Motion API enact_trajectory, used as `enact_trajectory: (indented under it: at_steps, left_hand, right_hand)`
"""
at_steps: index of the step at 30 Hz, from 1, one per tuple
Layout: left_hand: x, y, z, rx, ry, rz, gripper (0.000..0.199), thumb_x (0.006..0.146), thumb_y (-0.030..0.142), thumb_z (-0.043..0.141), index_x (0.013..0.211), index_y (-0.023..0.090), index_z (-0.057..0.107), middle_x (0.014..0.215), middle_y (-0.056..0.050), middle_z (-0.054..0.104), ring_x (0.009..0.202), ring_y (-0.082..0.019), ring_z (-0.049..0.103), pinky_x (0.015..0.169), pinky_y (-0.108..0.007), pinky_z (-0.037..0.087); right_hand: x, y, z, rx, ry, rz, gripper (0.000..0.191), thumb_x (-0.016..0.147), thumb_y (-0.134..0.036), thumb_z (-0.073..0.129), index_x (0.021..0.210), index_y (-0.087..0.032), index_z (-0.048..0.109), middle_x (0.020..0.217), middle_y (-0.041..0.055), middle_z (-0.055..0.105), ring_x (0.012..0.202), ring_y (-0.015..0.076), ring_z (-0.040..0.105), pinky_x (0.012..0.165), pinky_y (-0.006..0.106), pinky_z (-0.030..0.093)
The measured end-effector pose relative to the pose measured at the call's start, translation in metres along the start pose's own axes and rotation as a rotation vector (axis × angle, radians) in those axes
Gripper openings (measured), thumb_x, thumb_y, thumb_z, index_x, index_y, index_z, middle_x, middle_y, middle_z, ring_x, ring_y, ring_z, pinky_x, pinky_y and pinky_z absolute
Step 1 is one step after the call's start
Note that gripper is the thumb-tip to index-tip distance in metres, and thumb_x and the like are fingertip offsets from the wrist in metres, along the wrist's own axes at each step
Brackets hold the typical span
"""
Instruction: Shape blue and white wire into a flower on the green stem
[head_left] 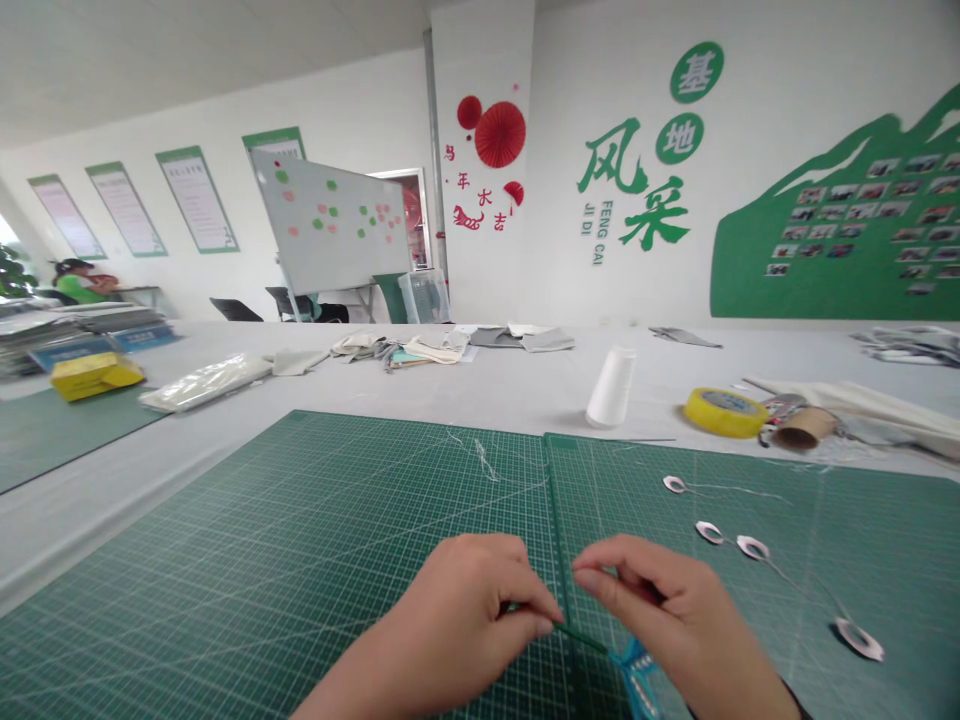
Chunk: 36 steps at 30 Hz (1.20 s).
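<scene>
the left hand (469,625) pinches a thin green strip (581,640) over the green cutting mat (225,620); the right hand (649,610) curls just beside it, its grip unclear.

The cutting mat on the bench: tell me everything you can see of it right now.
The green cutting mat lies flat on the pale table and is printed with a fine pale grid. A dark raised seam divides it into two panels, though these could be two mats butted together. Loose white threads lie near its far edge, and small white oval rings trailing thread lie on the right panel. Over the seam, the left hand pinches a green strip, with the right hand beside it. Whether the hands touch the mat is unclear.
</scene>
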<state>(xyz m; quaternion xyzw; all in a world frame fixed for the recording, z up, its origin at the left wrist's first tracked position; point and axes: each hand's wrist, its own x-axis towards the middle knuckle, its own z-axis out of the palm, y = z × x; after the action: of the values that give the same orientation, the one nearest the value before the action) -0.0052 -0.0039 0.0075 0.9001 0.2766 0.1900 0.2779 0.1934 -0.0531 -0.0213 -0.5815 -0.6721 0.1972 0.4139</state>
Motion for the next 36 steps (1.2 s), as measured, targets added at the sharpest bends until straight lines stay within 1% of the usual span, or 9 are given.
enact_trajectory:
  at_steps: [3, 9, 14, 20, 25, 29, 31, 33, 36]
  left_hand:
    - [0.000, 0.002, -0.002, -0.044, -0.007, -0.023, 0.012, 0.078, 0.011, 0.066, 0.081, 0.022, 0.072, 0.073, 0.004, 0.067, 0.071, -0.009, 0.060, 0.068, -0.020, 0.040]
    - [0.002, 0.005, -0.005, -0.201, 0.010, -0.031, 0.011, 0.076, 0.009, 0.067, 0.077, 0.019, 0.072, 0.071, 0.004, 0.064, 0.069, -0.009, 0.057, 0.066, -0.020, 0.040]
    - [0.004, 0.002, -0.005, -0.394, 0.153, -0.143, 0.010, 0.076, 0.013, 0.066, 0.080, 0.020, 0.072, 0.068, 0.003, 0.058, 0.066, -0.010, 0.052, 0.060, -0.021, 0.038]
    - [0.007, -0.010, -0.002, -0.493, 0.242, -0.174, 0.012, 0.078, 0.017, 0.065, 0.081, 0.022, 0.075, 0.067, 0.001, 0.056, 0.065, -0.012, 0.049, 0.062, -0.025, 0.037]
    - [0.010, -0.013, -0.003, -0.591, 0.254, -0.277, 0.010, 0.075, 0.018, 0.066, 0.079, 0.020, 0.074, 0.068, 0.001, 0.058, 0.060, -0.010, 0.046, 0.058, -0.024, 0.036]
    - [0.010, -0.012, -0.002, -0.633, 0.250, -0.334, 0.010, 0.074, 0.018, 0.065, 0.079, 0.019, 0.074, 0.069, 0.001, 0.059, 0.057, -0.010, 0.046, 0.058, -0.024, 0.037]
    - [0.011, -0.011, -0.001, -0.633, 0.251, -0.337, 0.010, 0.074, 0.017, 0.065, 0.078, 0.019, 0.074, 0.070, 0.001, 0.061, 0.060, -0.011, 0.048, 0.061, -0.025, 0.039]
    - [0.011, -0.010, 0.002, -0.639, 0.246, -0.327, 0.011, 0.074, 0.016, 0.065, 0.078, 0.019, 0.075, 0.072, 0.000, 0.063, 0.065, -0.012, 0.052, 0.065, -0.026, 0.041]
    - [0.011, -0.010, 0.005, -0.682, 0.223, -0.293, 0.016, 0.074, 0.014, 0.063, 0.081, 0.020, 0.076, 0.076, -0.001, 0.066, 0.073, -0.014, 0.057, 0.072, -0.028, 0.044]
  right_hand:
    - [0.006, 0.005, -0.003, 0.164, -0.133, 0.164, 0.023, 0.077, -0.040, 0.061, 0.071, -0.021, 0.069, 0.049, -0.0081, 0.032, 0.047, 0.0113, 0.031, 0.047, 0.024, 0.024]
    - [0.013, 0.020, 0.003, 0.517, -0.240, 0.315, 0.027, 0.069, -0.043, 0.071, 0.067, -0.017, 0.066, 0.051, -0.0067, 0.042, 0.049, 0.0090, 0.029, 0.048, 0.024, 0.022]
    - [0.011, 0.020, 0.014, 0.624, -0.239, 0.375, 0.033, 0.066, -0.049, 0.072, 0.067, -0.017, 0.062, 0.053, -0.0066, 0.043, 0.047, 0.0074, 0.031, 0.044, 0.022, 0.022]
    - [0.005, 0.014, 0.027, 0.673, -0.267, 0.440, 0.037, 0.070, -0.056, 0.065, 0.071, -0.020, 0.056, 0.047, -0.0125, 0.027, 0.036, 0.0040, 0.013, 0.034, 0.021, 0.010]
    - [0.004, 0.017, 0.031, 0.588, -0.248, 0.395, 0.028, 0.073, -0.047, 0.065, 0.066, -0.020, 0.059, 0.047, -0.0114, 0.030, 0.036, 0.0048, 0.019, 0.036, 0.021, 0.020]
    - [0.003, 0.017, 0.031, 0.432, -0.151, 0.295, 0.016, 0.070, -0.034, 0.068, 0.078, -0.021, 0.069, 0.070, 0.0001, 0.060, 0.068, 0.0185, 0.055, 0.069, 0.033, 0.044]
    - [0.000, 0.015, 0.034, 0.313, -0.062, 0.224, 0.037, 0.068, -0.029, 0.067, 0.105, -0.023, 0.067, 0.104, 0.0068, 0.065, 0.104, 0.0279, 0.054, 0.096, 0.043, 0.035]
    - [-0.003, 0.010, 0.038, 0.264, -0.033, 0.169, 0.051, 0.069, -0.026, 0.063, 0.119, -0.022, 0.059, 0.124, 0.0103, 0.058, 0.122, 0.0300, 0.043, 0.107, 0.049, 0.022]
    - [-0.008, 0.002, 0.046, 0.397, -0.092, 0.136, 0.042, 0.074, -0.026, 0.059, 0.115, -0.021, 0.059, 0.118, 0.0107, 0.061, 0.114, 0.0269, 0.052, 0.103, 0.046, 0.032]
